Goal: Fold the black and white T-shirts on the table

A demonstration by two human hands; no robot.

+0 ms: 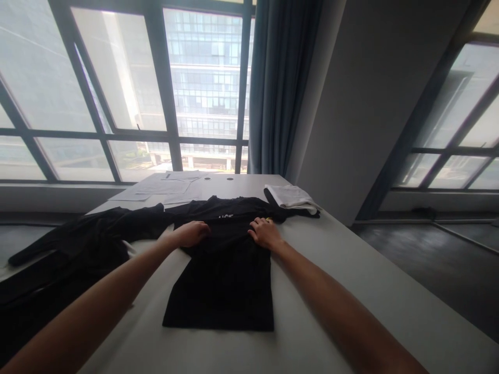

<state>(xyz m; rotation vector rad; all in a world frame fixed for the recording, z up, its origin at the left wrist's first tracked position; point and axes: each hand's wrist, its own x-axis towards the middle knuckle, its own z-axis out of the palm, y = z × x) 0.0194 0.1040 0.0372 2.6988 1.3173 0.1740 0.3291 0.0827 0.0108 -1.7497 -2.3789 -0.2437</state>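
Note:
A black long-sleeved shirt (222, 285) lies spread on the white table (351, 291), its hem toward me and small white lettering across the chest. At the shirt's left side, my left hand (193, 234) is closed on the fabric with its fingers curled inward. Opposite it, my right hand (267, 234) has bent fingers gripping the cloth near the right side; the thumb is partly hidden. A small yellow spot shows by the right fingers, too small to name. Both hands sit just below the chest lettering.
More black clothing (89, 244) lies heaped on the left of the table. A folded white cloth (292, 196) rests at the far right, on or against the right sleeve. Paper sheets (167, 186) are at the back. Windows and a blue curtain (283, 88) stand beyond.

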